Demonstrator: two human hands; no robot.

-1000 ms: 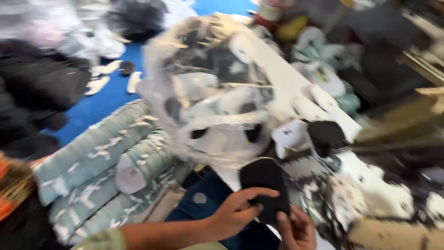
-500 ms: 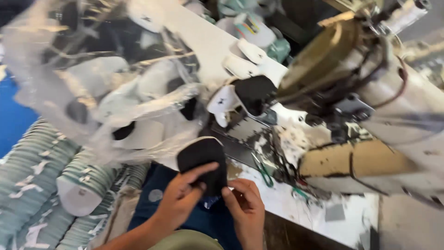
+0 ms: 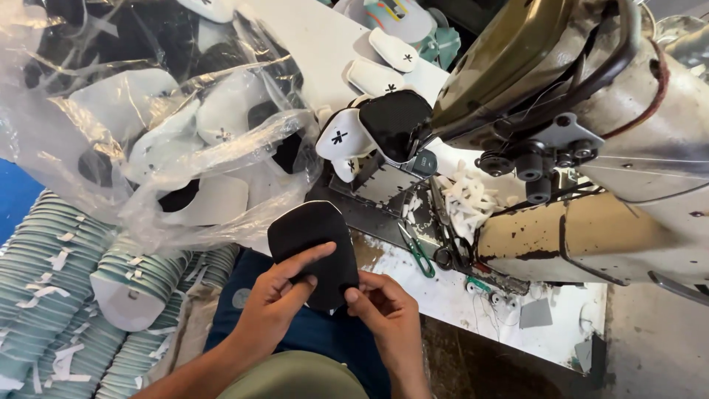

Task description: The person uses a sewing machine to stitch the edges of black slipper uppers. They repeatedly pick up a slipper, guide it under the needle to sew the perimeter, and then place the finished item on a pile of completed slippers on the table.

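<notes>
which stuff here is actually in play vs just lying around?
In play:
- left hand and right hand, both holding the black fabric piece
- sewing machine just ahead, with a black-and-white piece under its head

Lying about:
- clear bag of cut pieces
- teal stacks
- green snips
- white scraps
- loose white pieces
</notes>
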